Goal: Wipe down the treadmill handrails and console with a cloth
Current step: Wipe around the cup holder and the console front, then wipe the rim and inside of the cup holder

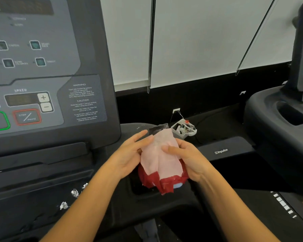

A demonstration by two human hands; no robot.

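Both hands: right hand (pixel 187 159) pinches our pink cloth (pixel 160 154); left hand (pixel 129 154) rests straight-fingered against it.
Progress: we judge console (pixel 42 81) wiping not yet started.

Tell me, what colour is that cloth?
The cloth is pale pink with a dark red band along its lower edge; head view.

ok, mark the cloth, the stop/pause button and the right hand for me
cloth (pixel 160 154): head view, pale middle panel above the red edge.
stop/pause button (pixel 27 117): head view, centre of the red-outlined face.
right hand (pixel 189 157): head view, middle of the hand, just behind the thumb.
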